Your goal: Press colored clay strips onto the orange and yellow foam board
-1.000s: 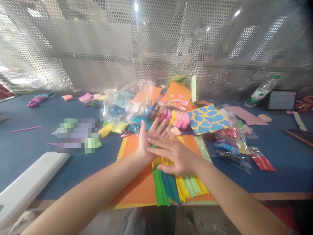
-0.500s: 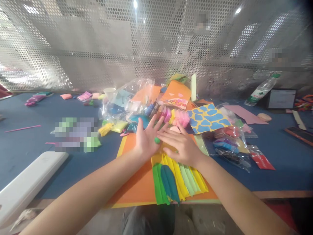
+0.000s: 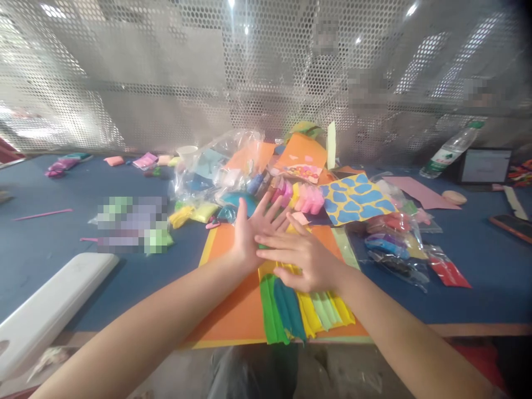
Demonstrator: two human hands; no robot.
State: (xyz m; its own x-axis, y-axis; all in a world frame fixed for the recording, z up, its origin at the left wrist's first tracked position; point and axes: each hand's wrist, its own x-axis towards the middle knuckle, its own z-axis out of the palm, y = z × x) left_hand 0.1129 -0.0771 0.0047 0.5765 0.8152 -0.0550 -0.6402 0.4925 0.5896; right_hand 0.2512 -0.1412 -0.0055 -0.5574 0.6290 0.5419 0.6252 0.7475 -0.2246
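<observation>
My left hand is palm up with its fingers spread, above an orange sheet. On its palm lies a small green clay piece, mostly covered by the fingers of my right hand. Those fingers are stretched out flat across the left palm. Below the hands, strips of green clay, teal clay, yellow clay and pale green clay lie side by side on the sheet.
Behind the hands are bagged clay packs and a blue-and-yellow patterned sheet. A white case lies at the left. At the right are a tilted bottle, a tablet and a red packet.
My right hand has moved left and slightly down over the left palm, so its fingers now cover most of the green piece that showed before.
</observation>
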